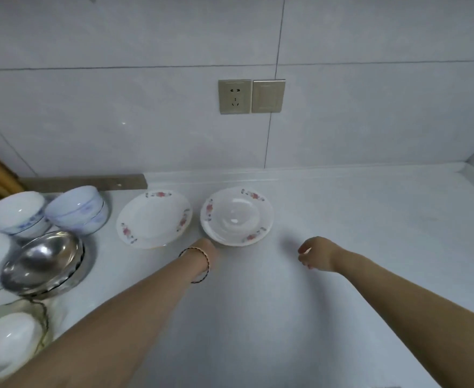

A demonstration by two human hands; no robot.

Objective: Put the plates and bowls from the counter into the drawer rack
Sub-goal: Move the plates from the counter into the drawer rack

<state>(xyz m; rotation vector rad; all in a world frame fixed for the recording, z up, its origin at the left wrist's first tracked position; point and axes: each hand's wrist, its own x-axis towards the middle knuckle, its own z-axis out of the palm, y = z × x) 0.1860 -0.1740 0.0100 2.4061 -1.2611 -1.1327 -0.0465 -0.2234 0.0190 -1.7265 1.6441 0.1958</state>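
Two white plates with red flower prints lie on the white counter (342, 247): a left plate (154, 218) and a right plate stack (237, 216) that seems to be more than one plate. My left hand (206, 247) reaches to the near left rim of the right plate; its fingers are hidden, so whether it grips the rim is unclear. My right hand (315, 254) hovers above the counter to the right of that plate, fingers loosely curled, holding nothing. The drawer rack is out of view.
At the left stand several white bowls with blue patterns (77, 210), a steel bowl (44, 263) and a white bowl (5, 343) near the front. A wall socket (234, 96) sits on the tiled wall behind.
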